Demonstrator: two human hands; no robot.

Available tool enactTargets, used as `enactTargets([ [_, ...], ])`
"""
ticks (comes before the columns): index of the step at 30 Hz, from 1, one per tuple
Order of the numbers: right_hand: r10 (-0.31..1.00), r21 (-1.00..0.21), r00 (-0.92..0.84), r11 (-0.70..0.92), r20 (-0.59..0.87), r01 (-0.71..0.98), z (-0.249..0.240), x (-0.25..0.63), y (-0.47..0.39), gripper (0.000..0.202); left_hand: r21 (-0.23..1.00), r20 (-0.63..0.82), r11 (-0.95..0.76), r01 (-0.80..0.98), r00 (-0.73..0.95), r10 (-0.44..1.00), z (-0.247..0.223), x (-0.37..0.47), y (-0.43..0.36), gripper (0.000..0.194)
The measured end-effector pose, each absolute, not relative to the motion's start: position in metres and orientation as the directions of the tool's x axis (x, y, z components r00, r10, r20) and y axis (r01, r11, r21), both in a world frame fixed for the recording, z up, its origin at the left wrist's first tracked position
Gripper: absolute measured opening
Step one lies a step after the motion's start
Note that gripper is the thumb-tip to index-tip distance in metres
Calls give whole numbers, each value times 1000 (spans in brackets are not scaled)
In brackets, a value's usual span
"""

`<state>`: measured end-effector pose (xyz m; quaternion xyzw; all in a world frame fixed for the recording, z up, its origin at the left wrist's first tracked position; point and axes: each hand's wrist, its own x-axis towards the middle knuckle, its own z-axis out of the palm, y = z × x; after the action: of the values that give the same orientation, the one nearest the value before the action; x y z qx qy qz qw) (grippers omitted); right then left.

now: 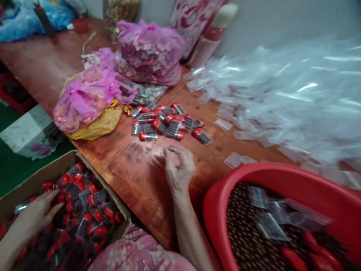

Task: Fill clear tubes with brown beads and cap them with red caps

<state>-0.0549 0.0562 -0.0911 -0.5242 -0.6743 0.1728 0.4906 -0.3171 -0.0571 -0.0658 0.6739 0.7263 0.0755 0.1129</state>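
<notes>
My left hand (pixel 36 212) reaches into a cardboard box (pixel 101 184) at the lower left, its fingers spread over many small clear packs with red caps (pixel 84 195). Over the reddish wooden table my right hand (pixel 179 165) has its fingers curled in, thumb and forefinger close together; anything inside them cannot be made out. Just beyond it lies a loose pile of red-capped packs with dark contents (pixel 169 122). To the right stands a red tub (pixel 216 199) of small dark brown beads, with clear empty cases (pixel 272 226) and red pieces (pixel 293 258) on top.
Clear plastic cases (pixel 282 94) form a large heap at the right. Pink bags (pixel 152 49) and a yellow bag (pixel 98 122) sit at the back left. A pink bottle (pixel 208 37) leans by the wall; a white box (pixel 28 131) is beyond the table's left edge.
</notes>
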Motion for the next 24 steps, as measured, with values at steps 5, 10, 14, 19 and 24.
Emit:
enactTargets([
  [5,792,-771,408,119,454,626,-108,-21,131,40,392,147,-197,899,150,978,-37,-278,11,50],
  [10,761,-798,586,-156,279,582,-114,-15,186,63,328,265,-314,891,232,936,-42,-256,121,48],
  [14,816,-770,553,-243,166,590,-116,-26,214,74,220,196,-184,958,142,970,-59,-245,188,55],
  [19,962,-658,240,-98,128,747,-113,-46,223,59,203,185,-118,972,80,980,-68,-235,197,63],
  [24,980,-586,35,90,197,805,-112,-62,198,55,274,112,-71,959,41,993,-69,-225,171,59],
])
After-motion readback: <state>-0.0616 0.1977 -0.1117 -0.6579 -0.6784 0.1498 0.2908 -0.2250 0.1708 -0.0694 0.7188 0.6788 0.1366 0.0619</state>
